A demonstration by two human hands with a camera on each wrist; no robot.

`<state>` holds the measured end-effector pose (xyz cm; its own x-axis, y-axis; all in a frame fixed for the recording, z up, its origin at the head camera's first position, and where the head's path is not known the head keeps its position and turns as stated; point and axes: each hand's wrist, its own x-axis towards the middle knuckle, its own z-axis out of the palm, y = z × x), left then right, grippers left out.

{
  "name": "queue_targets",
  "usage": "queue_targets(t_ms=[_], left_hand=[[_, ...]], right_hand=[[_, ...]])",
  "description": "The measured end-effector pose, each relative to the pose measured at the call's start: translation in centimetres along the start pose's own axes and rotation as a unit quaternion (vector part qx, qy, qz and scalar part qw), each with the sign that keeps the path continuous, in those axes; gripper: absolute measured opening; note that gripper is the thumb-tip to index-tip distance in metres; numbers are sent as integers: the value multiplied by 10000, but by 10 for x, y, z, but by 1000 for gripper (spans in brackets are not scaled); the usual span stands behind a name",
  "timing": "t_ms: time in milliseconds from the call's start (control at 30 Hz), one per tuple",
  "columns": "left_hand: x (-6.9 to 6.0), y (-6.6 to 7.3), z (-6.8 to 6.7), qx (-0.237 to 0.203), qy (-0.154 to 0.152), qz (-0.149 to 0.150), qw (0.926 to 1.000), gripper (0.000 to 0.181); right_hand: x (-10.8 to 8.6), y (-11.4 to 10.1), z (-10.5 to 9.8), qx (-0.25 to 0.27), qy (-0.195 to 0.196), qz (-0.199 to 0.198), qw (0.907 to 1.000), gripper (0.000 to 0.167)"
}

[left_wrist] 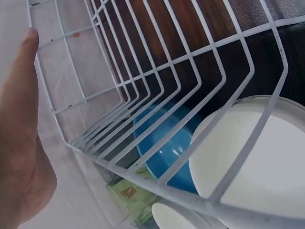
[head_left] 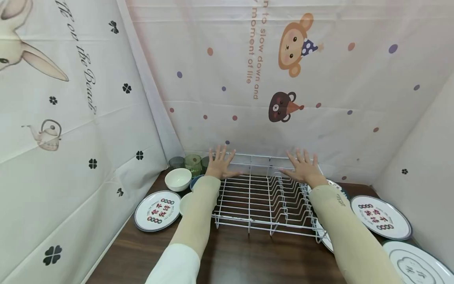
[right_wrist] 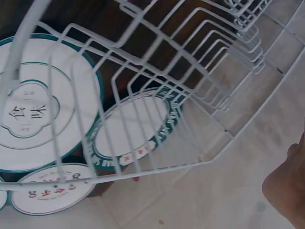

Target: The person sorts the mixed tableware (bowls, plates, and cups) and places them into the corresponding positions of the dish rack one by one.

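A white wire dish rack (head_left: pixel 249 219) stands on the dark wooden table, with a row of zigzag dividers along its right part. My left hand (head_left: pixel 219 167) hovers above the rack's left rear, fingers spread and holding nothing. Over the right rear is my right hand (head_left: pixel 305 169), likewise spread and free of any object. In the left wrist view, a blue bowl (left_wrist: pixel 164 148) and a white bowl (left_wrist: pixel 248 148) show beyond the rack's bars. Through the wires, the right wrist view shows a green-rimmed oval plate (right_wrist: pixel 131 126) and a larger round plate (right_wrist: pixel 71 112).
Left of the rack are a white bowl (head_left: pixel 178 180), a green glass (head_left: pixel 193 163) between darker glasses, and a plate with red lettering (head_left: pixel 157 211). A similar plate (head_left: pixel 381 217) and a larger plate (head_left: pixel 415 262) lie at right. Printed cloth (head_left: pixel 220 51) hangs behind.
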<state>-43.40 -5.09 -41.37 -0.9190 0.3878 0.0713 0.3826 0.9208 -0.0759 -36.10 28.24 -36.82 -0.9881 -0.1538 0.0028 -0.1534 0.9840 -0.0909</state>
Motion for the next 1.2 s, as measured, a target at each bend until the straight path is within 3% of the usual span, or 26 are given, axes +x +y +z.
queue_targets(t_ms=[400,533,733,1000,1200], left_hand=[[9,-7,-11,13,177,128,9998,99],[15,-13,-9,-124,319,159,9993,99],[19,-22,-1,28,345,37,9994,100],[17,-36,5,76,529,249,9983,98],[11,-59,1,-43,285,174,9994,94]], right_hand=[[5,1,-15,323,-120,237,9991,91],[8,1,-20,369,-158,338,9986,94],[9,6,-20,547,-288,537,9966,103],[14,22,-20,277,-221,237,9991,96],[12,39,-17,92,-285,119,9995,94]])
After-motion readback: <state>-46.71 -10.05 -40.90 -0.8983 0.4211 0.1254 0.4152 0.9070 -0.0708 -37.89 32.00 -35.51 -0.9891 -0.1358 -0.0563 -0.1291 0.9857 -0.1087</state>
